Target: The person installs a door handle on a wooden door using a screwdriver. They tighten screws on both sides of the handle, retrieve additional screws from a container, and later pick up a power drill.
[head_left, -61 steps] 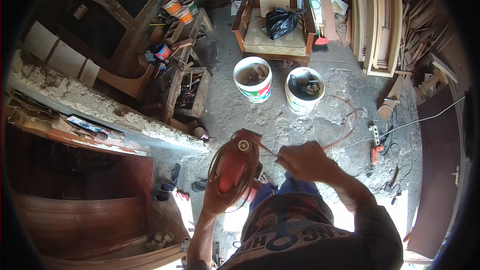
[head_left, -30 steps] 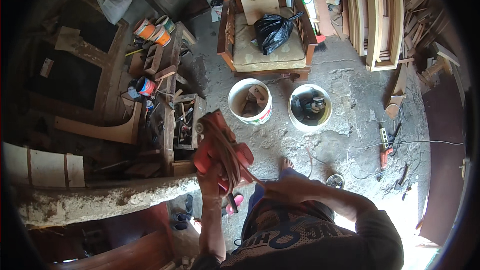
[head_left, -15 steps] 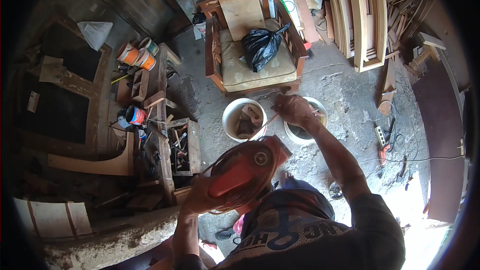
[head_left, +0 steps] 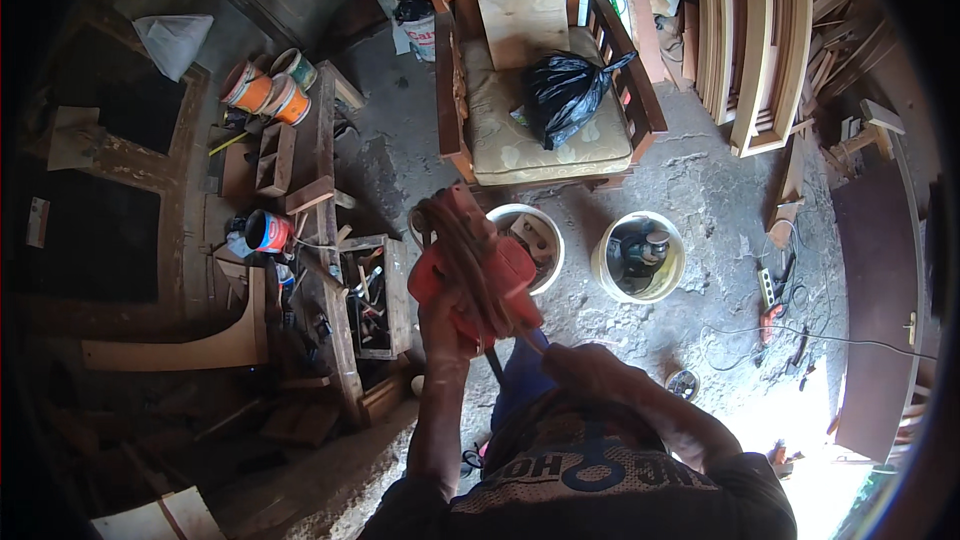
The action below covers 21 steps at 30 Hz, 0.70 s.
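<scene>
My left hand [head_left: 443,325] grips a red power tool, which looks like an electric hand planer [head_left: 515,270], and holds it up in front of me. Several turns of its cord [head_left: 462,240] are wrapped around the body. Near my waist, my right hand [head_left: 585,370] is closed around the loose end of that cord, close below the tool. Partly behind the planer stands a white bucket [head_left: 556,250] with wooden-looking pieces inside. Another white bucket [head_left: 603,275], to its right, has a dark tool with a round silvery part in it.
A cushioned wooden armchair [head_left: 550,158] bearing a black plastic bag [head_left: 565,105] stands ahead. On the left are a rough workbench [head_left: 325,160] and a toolbox [head_left: 397,300]. Curved wooden frames [head_left: 755,60] lean at far right. A power strip [head_left: 767,287] and cords lie on the floor.
The planer has turned upright and moved up and away from my body. My right hand has come down from above the buckets toward my waist, with the cord. The view has shifted slightly.
</scene>
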Motion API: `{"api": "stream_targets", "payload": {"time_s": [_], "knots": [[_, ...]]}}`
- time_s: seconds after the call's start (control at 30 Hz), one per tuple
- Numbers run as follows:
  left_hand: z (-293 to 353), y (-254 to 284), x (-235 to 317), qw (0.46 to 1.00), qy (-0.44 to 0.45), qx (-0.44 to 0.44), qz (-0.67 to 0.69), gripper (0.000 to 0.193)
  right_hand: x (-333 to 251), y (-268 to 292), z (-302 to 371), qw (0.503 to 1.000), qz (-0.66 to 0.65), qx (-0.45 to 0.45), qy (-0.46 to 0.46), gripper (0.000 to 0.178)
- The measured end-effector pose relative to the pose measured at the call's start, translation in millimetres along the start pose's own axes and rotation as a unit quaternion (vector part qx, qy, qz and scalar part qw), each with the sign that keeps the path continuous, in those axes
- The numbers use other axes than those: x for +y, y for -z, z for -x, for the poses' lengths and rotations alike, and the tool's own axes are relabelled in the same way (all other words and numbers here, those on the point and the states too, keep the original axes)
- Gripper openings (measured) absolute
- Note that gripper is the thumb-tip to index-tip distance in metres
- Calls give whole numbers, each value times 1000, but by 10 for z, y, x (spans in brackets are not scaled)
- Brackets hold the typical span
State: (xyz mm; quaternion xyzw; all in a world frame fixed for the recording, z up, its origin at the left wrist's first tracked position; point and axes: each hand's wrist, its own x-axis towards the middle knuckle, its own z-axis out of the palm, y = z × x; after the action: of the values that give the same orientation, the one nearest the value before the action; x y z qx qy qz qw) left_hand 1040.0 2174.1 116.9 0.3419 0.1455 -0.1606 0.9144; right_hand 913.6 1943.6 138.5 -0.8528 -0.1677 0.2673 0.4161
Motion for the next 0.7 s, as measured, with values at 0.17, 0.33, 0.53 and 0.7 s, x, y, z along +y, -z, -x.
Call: {"api": "stream_targets", "payload": {"time_s": [0.17,0.33,0.53,0.7], "knots": [[-372,-151,362,980,8,-116,159,15,510,-334,-886,994,-105,-32,27,21],[-254,-92,906,973,138,-185,3,49,1465,220,-2057,996,33,-15,-78,31],[-305,-308,1251,701,238,-290,-607,42,2037,1021,-2262,961,76,249,-91,32],[-560,726,511,696,255,-138,-657,28,2943,1208,-1520,940,181,269,-108,20]]}}
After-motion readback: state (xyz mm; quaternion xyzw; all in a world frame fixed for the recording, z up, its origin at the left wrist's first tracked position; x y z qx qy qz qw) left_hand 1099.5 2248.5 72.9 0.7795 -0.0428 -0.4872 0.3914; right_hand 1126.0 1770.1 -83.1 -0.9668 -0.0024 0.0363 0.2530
